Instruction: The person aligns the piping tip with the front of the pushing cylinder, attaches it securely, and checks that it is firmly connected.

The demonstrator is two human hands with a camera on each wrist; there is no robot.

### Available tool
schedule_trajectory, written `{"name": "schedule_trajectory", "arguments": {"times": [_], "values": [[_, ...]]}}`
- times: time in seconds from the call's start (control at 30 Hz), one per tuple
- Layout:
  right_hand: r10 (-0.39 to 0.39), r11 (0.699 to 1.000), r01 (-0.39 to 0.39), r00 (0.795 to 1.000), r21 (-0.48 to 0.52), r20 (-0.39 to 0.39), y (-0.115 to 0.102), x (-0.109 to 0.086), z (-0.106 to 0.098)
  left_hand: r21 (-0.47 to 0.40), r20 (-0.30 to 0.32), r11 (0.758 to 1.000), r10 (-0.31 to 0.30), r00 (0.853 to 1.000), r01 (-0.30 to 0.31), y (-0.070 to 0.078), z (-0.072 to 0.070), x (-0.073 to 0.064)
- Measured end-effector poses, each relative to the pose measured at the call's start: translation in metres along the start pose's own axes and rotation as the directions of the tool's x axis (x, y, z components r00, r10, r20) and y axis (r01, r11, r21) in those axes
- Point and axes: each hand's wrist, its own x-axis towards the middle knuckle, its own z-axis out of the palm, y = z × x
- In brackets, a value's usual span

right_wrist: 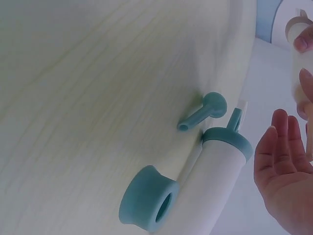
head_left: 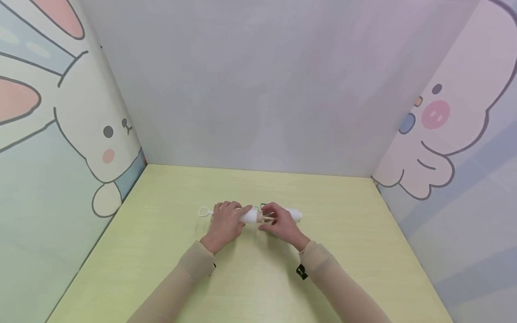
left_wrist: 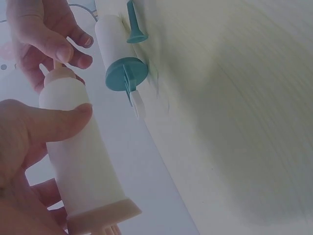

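My left hand (head_left: 227,224) grips a white syringe-like tube (left_wrist: 78,137), thumb laid along its side. A beige flange (left_wrist: 105,213) is at one end of this tube. From its other end a tapered beige nozzle (right_wrist: 309,128) points toward my right hand (head_left: 282,224), whose thumb and fingers curl around it. A white loop handle (head_left: 203,211) sticks out past the left hand. Behind the right hand lies a second white tube (right_wrist: 208,188) with a teal cap (left_wrist: 126,74). Beside it in the right wrist view are a loose teal nozzle (right_wrist: 203,113) and a teal ring-shaped collar (right_wrist: 146,198).
The pale yellow wood-grain table (head_left: 250,282) spreads out in front of both forearms. A plain grey wall (head_left: 258,98) stands at its back edge. Side walls with cartoon animals, a rabbit (head_left: 93,134) on the left, flank the table.
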Motion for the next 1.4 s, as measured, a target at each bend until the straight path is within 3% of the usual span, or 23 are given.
{"name": "schedule_trajectory", "arguments": {"times": [0.2, 0.6, 0.9, 1.07, 1.2, 1.4], "values": [[-0.016, 1.0, 0.016, 1.0, -0.021, -0.006, 0.0017, 0.0002, 0.0032, -0.003, 0.014, 1.0, -0.012, 1.0, 0.012, -0.0002, 0.001, 0.0003], [0.0, 0.999, 0.001, 1.0, 0.054, -0.013, -0.0011, -0.0003, 0.0034, 0.012, -0.009, 1.0, 0.01, 1.0, -0.01, 0.0015, 0.0006, 0.0], [0.106, 0.991, -0.112, 0.992, 0.074, 0.074, -0.0007, 0.0006, 0.0019, 0.0, -0.001, 1.0, 0.007, 1.0, -0.007, 0.0016, -0.0018, -0.0006], [0.158, 0.979, -0.164, 0.985, 0.121, 0.064, -0.0037, -0.0007, 0.001, -0.003, 0.009, 1.0, 0.006, 1.0, -0.006, 0.0029, -0.0028, -0.0011], [0.123, 0.987, -0.125, 0.992, 0.105, 0.029, -0.0056, -0.0025, 0.0, -0.003, -0.004, 1.0, 0.011, 1.0, -0.011, 0.0034, -0.0032, -0.0006], [0.009, 0.999, -0.01, 1.0, 0.038, 0.011, -0.0019, -0.0016, -0.001, -0.005, -0.012, 1.0, 0.007, 1.0, -0.007, 0.002, -0.0022, 0.0012]]}}
